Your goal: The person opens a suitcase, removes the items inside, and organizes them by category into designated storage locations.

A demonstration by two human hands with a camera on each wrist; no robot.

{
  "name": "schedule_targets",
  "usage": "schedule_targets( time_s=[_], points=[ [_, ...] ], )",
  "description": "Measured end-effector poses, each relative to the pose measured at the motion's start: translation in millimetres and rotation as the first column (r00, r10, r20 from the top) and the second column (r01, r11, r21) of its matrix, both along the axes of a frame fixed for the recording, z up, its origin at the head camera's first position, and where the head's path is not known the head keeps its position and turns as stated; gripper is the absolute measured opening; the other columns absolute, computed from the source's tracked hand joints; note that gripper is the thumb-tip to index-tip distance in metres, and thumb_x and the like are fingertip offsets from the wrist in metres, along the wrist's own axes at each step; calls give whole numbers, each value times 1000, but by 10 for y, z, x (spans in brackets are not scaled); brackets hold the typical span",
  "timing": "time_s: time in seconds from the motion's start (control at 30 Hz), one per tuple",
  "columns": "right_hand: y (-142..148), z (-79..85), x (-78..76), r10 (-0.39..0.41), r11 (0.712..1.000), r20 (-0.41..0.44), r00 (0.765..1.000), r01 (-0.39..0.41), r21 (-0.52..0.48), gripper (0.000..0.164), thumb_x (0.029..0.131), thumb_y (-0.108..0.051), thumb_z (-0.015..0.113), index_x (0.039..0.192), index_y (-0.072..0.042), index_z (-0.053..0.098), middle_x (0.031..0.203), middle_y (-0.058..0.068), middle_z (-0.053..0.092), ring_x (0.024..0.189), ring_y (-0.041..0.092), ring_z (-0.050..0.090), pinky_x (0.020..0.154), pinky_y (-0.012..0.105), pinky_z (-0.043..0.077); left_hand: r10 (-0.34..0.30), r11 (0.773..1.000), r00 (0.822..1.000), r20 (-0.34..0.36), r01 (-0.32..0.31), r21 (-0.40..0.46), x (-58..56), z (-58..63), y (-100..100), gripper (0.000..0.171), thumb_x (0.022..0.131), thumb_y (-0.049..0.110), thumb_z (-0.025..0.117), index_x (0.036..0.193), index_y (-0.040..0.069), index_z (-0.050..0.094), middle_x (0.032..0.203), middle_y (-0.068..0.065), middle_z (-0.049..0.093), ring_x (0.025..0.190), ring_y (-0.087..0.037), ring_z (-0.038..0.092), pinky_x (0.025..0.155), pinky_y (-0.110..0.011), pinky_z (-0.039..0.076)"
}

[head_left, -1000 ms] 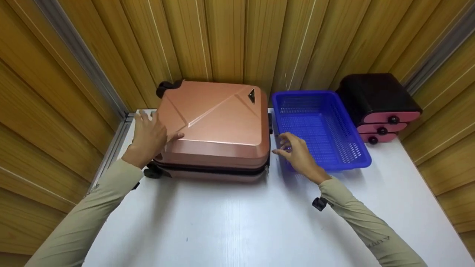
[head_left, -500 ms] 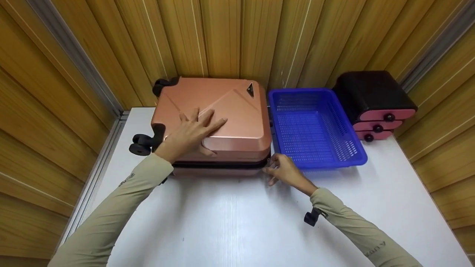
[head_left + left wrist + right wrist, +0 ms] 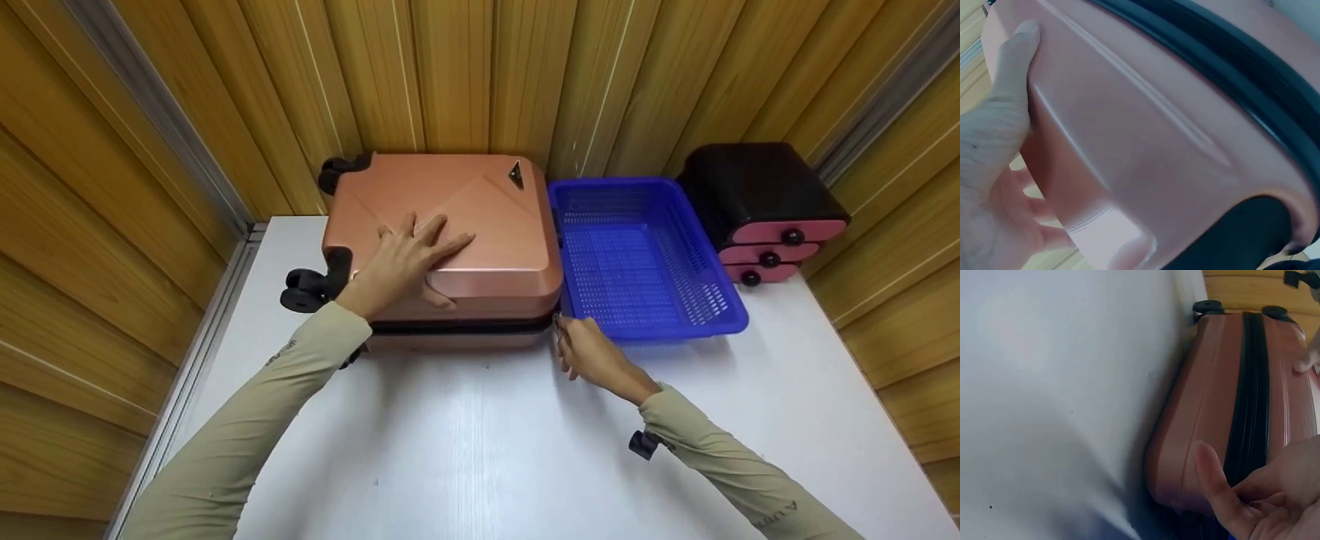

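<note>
A rose-gold hard-shell suitcase (image 3: 480,217) lies flat on the white table, its black zipper band (image 3: 465,327) facing the near side. Across the lid's front left part my left hand (image 3: 401,262) rests with fingers spread and the thumb down over the front edge. In the left wrist view, that thumb (image 3: 1019,56) lies along the shell. My right hand (image 3: 592,352) is at the suitcase's near right corner, its curled fingers pinching the zipper pull (image 3: 556,319), which is mostly hidden. In the right wrist view, the right thumb (image 3: 1213,475) sticks out beside the zipper band.
Right against the suitcase's right side stands a blue plastic basket (image 3: 731,319). Beyond it is a black drawer box (image 3: 765,184) with pink fronts and round knobs. Black wheels (image 3: 304,291) stick out on the suitcase's left. Wood-look panels (image 3: 450,75) enclose the table (image 3: 450,442).
My left hand has gone from the suitcase's left side onto its lid. My right hand has come from the basket's edge to the zipper corner. The suitcase has shifted right, against the basket.
</note>
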State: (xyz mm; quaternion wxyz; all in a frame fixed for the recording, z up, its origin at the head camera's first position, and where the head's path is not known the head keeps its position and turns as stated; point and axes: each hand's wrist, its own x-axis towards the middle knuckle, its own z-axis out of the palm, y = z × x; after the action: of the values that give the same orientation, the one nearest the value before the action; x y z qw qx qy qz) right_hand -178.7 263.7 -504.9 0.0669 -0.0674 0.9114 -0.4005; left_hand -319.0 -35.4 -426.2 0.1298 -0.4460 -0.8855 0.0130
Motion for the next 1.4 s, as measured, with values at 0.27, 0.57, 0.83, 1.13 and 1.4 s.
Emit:
schedule_targets(
  time_s=[0.27, 0.57, 0.83, 1.13, 1.4],
  points=[
    [-313, 5, 98, 172, 985, -21, 985, -172, 24, 21, 107, 8, 41, 105, 5, 62, 75, 16, 66, 52, 27, 67, 44, 32, 55, 48, 999, 999, -25, -49, -20, 76, -15, 15, 112, 69, 79, 79, 162, 30, 41, 155, -22, 47, 135, -60, 48, 84, -77, 51],
    [-525, 10, 56, 288, 957, -44, 957, -285, 61, 21, 109, 1, 46, 94, 2, 61, 75, 17, 70, 57, 27, 69, 45, 23, 53, 41, 998, 998, -52, -43, -37, 97, -38, 118, 110, 71, 81, 76, 162, 31, 41, 155, -22, 47, 135, -60, 49, 85, -76, 53],
    [-288, 540, 54, 283, 920, -338, 898, -155, 360, 23, 103, -19, 69, 117, -2, 74, 104, 9, 76, 84, 20, 72, 71, 34, 60, -253, 884, 940, -230, 321, 339, 545, -329, 99, 24, 98, 24, 76, 118, 10, 77, 112, -7, 76, 106, -29, 72, 99, -50, 57],
    [-230, 716, -533, 412, 840, -503, 760, -104, 532, 85, 89, -29, 86, 159, -17, 40, 164, 27, 30, 152, 51, 28, 123, 67, 24, -52, 833, 990, 129, -29, 553, 956, -758, 317, 15, 101, 14, 70, 109, 2, 75, 92, -7, 77, 77, -20, 71, 79, -40, 57],
    [-284, 402, -575, 409, 799, -462, 787, -63, 599, 86, 88, -24, 84, 161, -13, 39, 163, 28, 33, 151, 56, 28, 120, 73, 21, -19, 806, 945, 327, -179, 565, 1164, -913, 439, 20, 102, 13, 69, 117, 0, 69, 102, -12, 76, 84, -24, 74, 68, -42, 61]
  ],
)
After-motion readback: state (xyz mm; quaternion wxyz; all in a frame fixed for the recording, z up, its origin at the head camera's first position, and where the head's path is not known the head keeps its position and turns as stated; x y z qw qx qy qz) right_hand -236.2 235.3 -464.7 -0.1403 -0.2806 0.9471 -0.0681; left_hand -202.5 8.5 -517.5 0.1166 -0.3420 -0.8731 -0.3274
